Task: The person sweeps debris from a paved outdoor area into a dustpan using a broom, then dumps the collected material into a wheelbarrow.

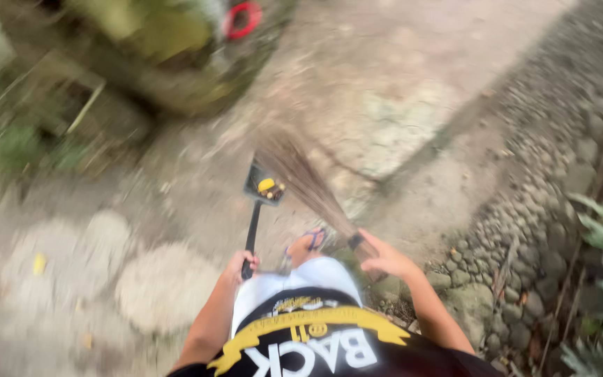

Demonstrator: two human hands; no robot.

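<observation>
Stick broom and long-handled dustpan meet low over the stone path, bristles brushing just beside the pan. Right hand wraps its fingers around the broom's bound handle end. Left hand is clenched on the dustpan's black pole. Yellow bits lie in the pan. One sandalled foot shows between the hands.
</observation>
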